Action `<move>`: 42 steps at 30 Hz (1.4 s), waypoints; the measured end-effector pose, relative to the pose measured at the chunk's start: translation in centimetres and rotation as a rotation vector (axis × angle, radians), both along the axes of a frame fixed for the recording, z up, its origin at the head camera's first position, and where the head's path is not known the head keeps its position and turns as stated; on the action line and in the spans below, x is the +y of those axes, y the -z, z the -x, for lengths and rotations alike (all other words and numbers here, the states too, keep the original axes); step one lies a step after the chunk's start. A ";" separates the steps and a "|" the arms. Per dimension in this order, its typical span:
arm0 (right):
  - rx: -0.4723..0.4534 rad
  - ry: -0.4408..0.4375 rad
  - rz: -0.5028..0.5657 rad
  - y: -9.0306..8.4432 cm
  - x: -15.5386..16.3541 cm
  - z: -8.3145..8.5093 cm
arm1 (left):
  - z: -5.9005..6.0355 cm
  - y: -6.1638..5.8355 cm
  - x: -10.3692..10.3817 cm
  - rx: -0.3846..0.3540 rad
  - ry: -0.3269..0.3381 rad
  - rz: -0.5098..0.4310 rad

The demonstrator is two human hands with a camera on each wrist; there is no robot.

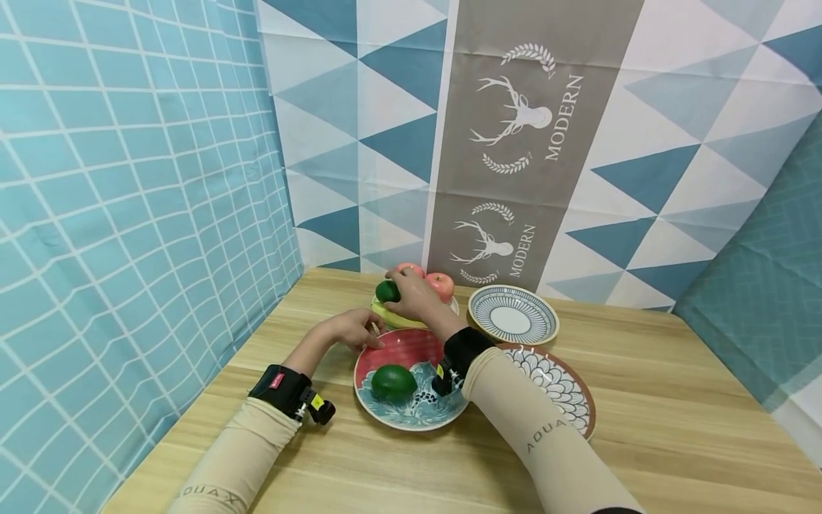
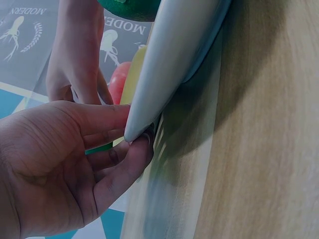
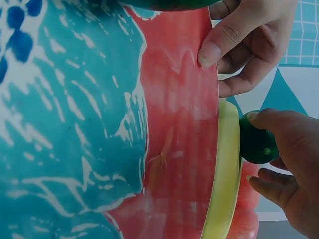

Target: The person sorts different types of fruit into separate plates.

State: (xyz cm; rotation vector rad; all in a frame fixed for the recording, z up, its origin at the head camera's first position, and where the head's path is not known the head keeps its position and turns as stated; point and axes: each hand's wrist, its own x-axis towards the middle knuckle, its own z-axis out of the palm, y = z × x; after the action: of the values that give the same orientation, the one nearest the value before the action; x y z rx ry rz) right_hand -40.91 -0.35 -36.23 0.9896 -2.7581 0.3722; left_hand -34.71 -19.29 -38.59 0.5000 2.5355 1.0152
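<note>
My left hand [image 1: 352, 330] pinches the upper left rim of a red and teal plate [image 1: 404, 348], thumb on top and fingers beneath. On this plate lies one green lime [image 1: 393, 383]. Farther back, my right hand [image 1: 417, 294] grips a second green lime [image 3: 256, 139] between thumb and fingers, at the left side of a fruit plate. That plate, mostly covered, carries a yellow banana [image 1: 397, 318] at its front and red apples [image 1: 439, 285] behind. In the right wrist view the held lime is right beside the banana.
Right of the fruit stands a white plate with blue stripes [image 1: 514, 314]. A brown-rimmed plate with a petal pattern [image 1: 565, 389] lies partly under my right forearm. Patterned cloth [image 1: 359, 143] hangs behind the wooden table [image 1: 674, 400], and blue checked cloth [image 1: 128, 178] along its left.
</note>
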 end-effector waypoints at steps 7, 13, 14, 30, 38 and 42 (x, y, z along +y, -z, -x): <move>-0.036 -0.003 -0.021 0.3 -0.3 -0.1 | -0.1 0.2 0.2 -0.018 -0.015 -0.001; -0.014 -0.009 -0.056 0.9 -0.5 0.0 | -0.2 0.8 0.4 -0.039 -0.021 -0.007; -0.009 -0.012 -0.060 1.0 -0.5 0.0 | -0.2 0.8 0.5 -0.037 -0.020 -0.007; 0.007 -0.039 -0.020 0.8 -0.7 0.0 | -0.1 0.5 0.1 -0.027 -0.019 -0.017; 0.032 -0.080 -0.019 -0.6 0.1 -1.0 | 0.0 -0.1 0.3 -0.029 -0.021 -0.008; 0.042 -0.113 -0.005 -1.2 0.6 -1.7 | -0.1 -0.1 0.2 -0.029 -0.030 -0.006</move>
State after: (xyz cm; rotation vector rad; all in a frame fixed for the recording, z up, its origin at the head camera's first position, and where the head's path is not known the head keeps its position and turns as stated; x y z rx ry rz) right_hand -39.21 0.22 -35.06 1.1445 -2.6746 0.3575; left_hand -34.63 -19.08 -38.49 0.4471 2.5219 1.0331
